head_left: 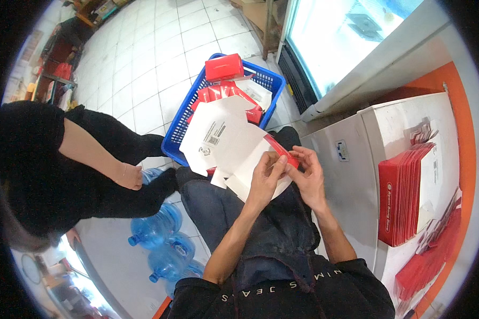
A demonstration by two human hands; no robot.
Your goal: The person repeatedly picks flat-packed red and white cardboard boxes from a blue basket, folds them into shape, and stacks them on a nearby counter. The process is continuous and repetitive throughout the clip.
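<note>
Over my lap lies a partly folded cardboard food box (226, 135), its white inner side up and a red edge strip showing between my hands. My left hand (269, 178) grips that red edge with thumb and fingers. Close beside it, my right hand (307, 173) pinches the same edge, its fingers bent round the strip. The wide white flap reaches away from me, over the near rim of a blue plastic basket (174, 127). Inside the basket sit several folded red boxes (223, 67), one on top of the others.
At right, stacks of flat red cartons (402, 196) lie on a white cabinet (340, 130). A glass-door cooler (330, 48) stands beyond it. Blue water bottles (165, 228) are at my left. Another person in black sits there, an arm (98, 151) resting across the knees. White floor tiles (159, 48) stretch ahead.
</note>
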